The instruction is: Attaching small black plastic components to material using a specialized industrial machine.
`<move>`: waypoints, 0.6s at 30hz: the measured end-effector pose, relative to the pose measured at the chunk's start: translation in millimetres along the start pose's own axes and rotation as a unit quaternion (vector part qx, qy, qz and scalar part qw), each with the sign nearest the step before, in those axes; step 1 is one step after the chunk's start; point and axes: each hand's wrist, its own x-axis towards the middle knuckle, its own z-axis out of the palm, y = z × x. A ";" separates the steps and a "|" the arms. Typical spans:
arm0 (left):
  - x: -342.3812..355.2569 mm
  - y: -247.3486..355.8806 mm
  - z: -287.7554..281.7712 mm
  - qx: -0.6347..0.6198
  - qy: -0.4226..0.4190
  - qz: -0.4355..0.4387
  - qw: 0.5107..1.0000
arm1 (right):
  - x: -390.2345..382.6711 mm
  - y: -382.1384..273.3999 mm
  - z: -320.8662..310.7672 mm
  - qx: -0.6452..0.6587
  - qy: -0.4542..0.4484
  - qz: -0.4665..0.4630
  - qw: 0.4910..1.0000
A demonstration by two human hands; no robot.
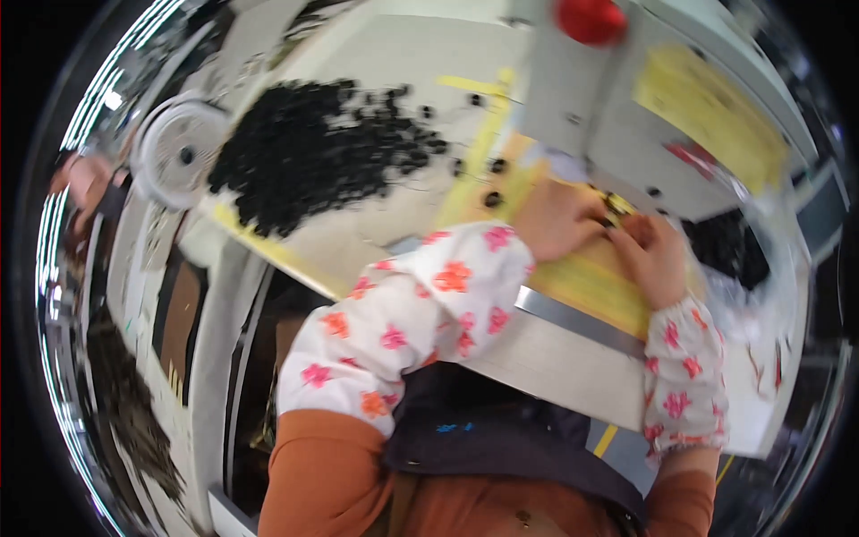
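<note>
My left hand (557, 220) and my right hand (655, 259) meet under the head of a grey machine (573, 116), over a yellow-taped work plate (591, 285). The fingers of both are pinched together, with a small black piece (610, 222) at the fingertips. Blur hides its exact shape and which fingers bear on it. A few loose black pieces (493, 200) lie just left of my left hand. Farther left spreads a large heap of small black pieces (313, 148) on the pale tabletop (407, 54).
A red round knob (591, 20) tops the machine, and a yellow sheet (711, 116) covers its side. Right of my right hand sit a black bundle (729, 249) and clear plastic (761, 304). A metal strip (577, 322) edges the plate. A white fan (183, 148) stands beyond the table's left edge.
</note>
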 end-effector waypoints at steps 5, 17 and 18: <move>15.5 17.8 6.6 0.025 -0.062 -0.113 0.991 | -4.5 4.3 -3.9 0.003 0.089 -0.053 0.995; 13.1 20.2 10.1 0.037 -0.104 -0.218 0.970 | -9.2 7.7 0.0 0.013 0.114 -0.055 0.992; 14.2 22.1 7.8 0.035 -0.102 -0.219 0.970 | -7.3 7.5 0.6 0.004 0.120 -0.065 0.991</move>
